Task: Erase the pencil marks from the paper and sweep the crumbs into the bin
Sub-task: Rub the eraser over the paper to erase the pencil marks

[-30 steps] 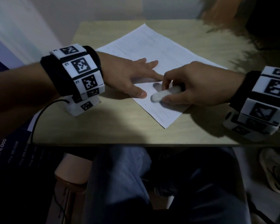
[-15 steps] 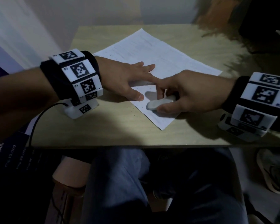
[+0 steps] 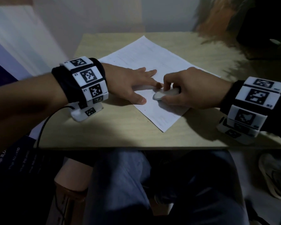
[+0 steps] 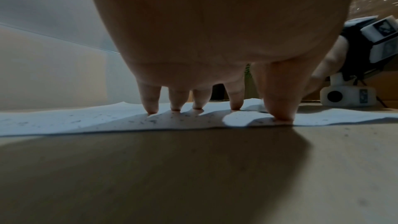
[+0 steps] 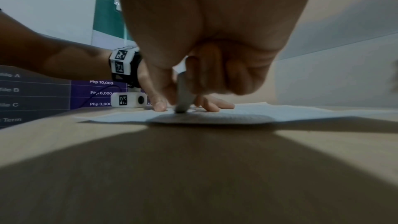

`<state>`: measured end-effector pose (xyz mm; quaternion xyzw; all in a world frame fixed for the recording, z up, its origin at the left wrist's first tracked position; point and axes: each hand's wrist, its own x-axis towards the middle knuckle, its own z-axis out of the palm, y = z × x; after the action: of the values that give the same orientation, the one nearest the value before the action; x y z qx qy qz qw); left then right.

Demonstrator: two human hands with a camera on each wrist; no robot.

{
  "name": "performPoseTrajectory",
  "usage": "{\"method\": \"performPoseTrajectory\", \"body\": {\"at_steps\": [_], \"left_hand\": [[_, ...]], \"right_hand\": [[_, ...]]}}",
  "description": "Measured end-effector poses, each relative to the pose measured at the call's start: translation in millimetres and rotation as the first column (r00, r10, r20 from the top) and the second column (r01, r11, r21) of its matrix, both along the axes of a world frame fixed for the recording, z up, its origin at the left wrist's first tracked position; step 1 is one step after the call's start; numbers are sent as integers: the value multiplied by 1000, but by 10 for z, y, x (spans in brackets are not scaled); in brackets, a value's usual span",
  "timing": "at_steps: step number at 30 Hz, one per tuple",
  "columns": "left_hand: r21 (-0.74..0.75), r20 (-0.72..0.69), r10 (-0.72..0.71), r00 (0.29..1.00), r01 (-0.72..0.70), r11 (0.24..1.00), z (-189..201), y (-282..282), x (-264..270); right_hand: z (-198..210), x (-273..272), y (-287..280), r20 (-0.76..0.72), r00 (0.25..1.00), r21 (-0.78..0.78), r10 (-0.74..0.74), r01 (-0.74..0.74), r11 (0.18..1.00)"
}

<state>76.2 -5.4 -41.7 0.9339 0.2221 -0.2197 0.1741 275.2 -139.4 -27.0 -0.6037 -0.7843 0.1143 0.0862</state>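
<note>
Left hand (image 3: 128,83) fingers spread flat on paper (image 3: 141,57); right hand (image 3: 191,90) fingers clamp half-hidden eraser (image 3: 161,94).

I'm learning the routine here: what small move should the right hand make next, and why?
Probably another short rubbing stroke. The right hand grips the eraser tip-down on the paper, the left hand pins the sheet, and marks remain.

Likely an office: wooden desk (image 3: 120,132), price poster (image 5: 64,94) listing Php 10,000.
</note>
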Motion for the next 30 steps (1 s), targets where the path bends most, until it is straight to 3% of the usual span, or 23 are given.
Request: {"method": "performPoseTrajectory", "body": {"at_steps": [4,9,13,18,22,26,28,30], "left_hand": [[-28,7,10,1000,-10,1000,42,-22,-15],[-3,-3,24,1000,-24,1000,75,-61,-13],[-8,-2,28,1000,-28,1000,85,-72,-14],[3,-7,20,1000,-20,1000,65,-47,-8],[7,-10,9,1000,-9,1000,56,-46,-8],[7,-2,12,1000,-12,1000,48,-39,-6],[2,4,5,1000,-5,1000,52,-41,-10],[5,-2,11,1000,-11,1000,57,-57,-15]], "right_hand": [[-6,-11,-39,-82,994,-170,76,-89,981],[8,20,14,-10,999,-38,-33,32,999],[9,-14,-77,-116,990,-221,76,-100,970],[32,0,-66,-60,998,-90,17,-22,996],[23,-34,-121,-122,990,-244,71,-99,965],[-8,33,-46,-24,999,-37,-30,29,999],[-22,-6,-91,-48,998,-76,51,-55,996],[-14,-64,-162,-108,983,-215,147,-168,962]]}}
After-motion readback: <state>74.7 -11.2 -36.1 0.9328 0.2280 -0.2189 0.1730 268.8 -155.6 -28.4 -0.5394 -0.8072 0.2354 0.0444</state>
